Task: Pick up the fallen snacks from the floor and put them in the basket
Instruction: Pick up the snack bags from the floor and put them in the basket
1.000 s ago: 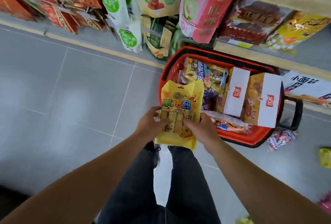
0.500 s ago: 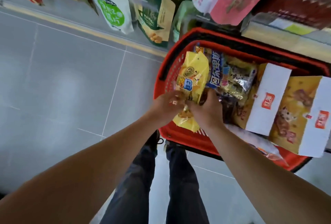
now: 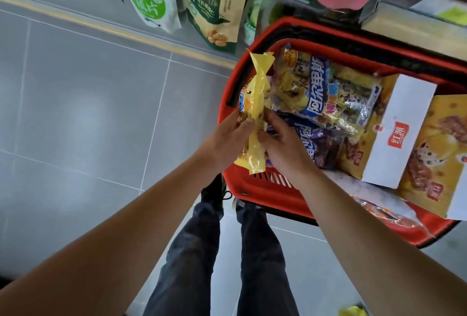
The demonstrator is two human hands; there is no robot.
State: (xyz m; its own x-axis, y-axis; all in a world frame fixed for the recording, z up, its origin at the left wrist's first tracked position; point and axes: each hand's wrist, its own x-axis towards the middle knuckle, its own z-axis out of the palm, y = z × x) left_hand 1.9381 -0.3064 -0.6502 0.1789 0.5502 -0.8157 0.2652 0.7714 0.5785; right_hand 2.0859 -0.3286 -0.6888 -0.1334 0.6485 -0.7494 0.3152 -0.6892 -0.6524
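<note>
Yellow crinkly plastic snack pouch (image 3: 255, 113) stood edge-on w/ long axis upright, pinched btwn left hand (image 3: 225, 141) & right hand (image 3: 283, 146), over red plastic basket's (image 3: 227, 103) near-left corner.

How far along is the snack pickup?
Done: the red basket already holds several snack bags and two boxes. In hand: both hands, left and right, hold a yellow snack bag edge-on at the basket's near-left corner, not yet released. Left: a yellow item lies on the floor.
</note>
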